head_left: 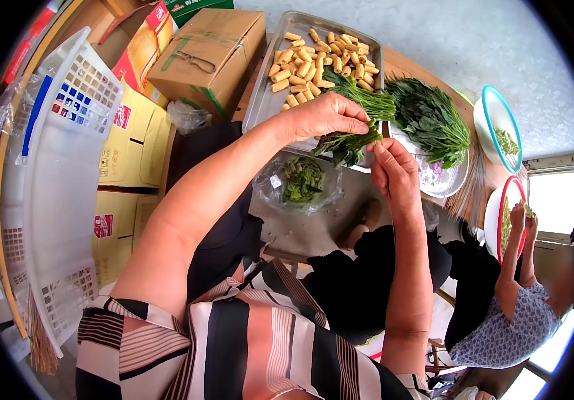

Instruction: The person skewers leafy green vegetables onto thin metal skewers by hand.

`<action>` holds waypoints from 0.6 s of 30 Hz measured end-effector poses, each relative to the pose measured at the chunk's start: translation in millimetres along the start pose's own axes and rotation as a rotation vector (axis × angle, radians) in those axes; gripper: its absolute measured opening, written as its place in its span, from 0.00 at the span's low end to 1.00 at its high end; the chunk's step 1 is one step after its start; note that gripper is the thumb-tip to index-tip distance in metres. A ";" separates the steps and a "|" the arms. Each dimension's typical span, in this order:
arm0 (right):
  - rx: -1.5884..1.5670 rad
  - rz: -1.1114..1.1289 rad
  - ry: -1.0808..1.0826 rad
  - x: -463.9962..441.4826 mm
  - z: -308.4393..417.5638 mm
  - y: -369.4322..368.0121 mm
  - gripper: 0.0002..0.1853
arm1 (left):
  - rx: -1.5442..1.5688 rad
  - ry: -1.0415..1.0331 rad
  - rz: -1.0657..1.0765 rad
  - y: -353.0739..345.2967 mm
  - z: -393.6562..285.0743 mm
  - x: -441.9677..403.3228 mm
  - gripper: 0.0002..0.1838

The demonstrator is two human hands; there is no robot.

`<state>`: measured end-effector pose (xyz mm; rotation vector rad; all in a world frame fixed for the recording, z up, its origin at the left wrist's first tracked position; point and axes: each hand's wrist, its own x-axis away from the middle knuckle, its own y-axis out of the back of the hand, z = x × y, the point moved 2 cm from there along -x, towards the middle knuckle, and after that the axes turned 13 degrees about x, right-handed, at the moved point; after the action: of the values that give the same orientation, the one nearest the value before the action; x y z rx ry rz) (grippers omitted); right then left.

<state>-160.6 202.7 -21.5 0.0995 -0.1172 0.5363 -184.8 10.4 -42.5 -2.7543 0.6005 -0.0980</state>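
My left hand [323, 119] is closed on a small bunch of leafy greens [345, 148], whose dark leaves hang below the fingers. Close beside it, my right hand [397, 168] pinches at the stem end of the same greens, thumb and fingertip together. Just beyond the hands lies another bunch of greens [370, 100], resting on a metal tray [260, 100]. Many short tan cylindrical pieces [307, 67] are spread on that tray. A larger pile of leafy greens [427, 117] lies to the right, partly over a clear plastic bowl [441, 188].
A plastic bag of leaves [300, 183] sits below my hands. Cardboard boxes [210, 57] and a white crate [60, 200] stand left. Thin sticks [470, 197] lie at the table's right end, near a blue-rimmed basin [490, 127] and red-rimmed basin [493, 217]. Another person [513, 320] works there.
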 end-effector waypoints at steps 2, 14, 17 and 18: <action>0.022 -0.007 0.003 1.8 -4.5 1.6 0.08 | 0.012 0.035 0.040 -1.6 -0.2 0.4 0.12; 0.049 -0.034 0.056 41.9 12.2 41.6 0.08 | -0.074 0.076 -0.284 25.8 15.9 -19.1 0.12; 0.059 -0.045 0.041 52.5 20.6 52.4 0.08 | -0.228 0.070 -0.317 23.3 27.9 -38.0 0.09; 0.089 -0.047 0.015 55.7 20.1 54.0 0.07 | -0.279 0.079 -0.315 22.1 32.3 -45.7 0.09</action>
<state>-142.6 274.4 9.5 0.1849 -0.0761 0.4953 -230.8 19.8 -80.2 -3.1094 0.2050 -0.2108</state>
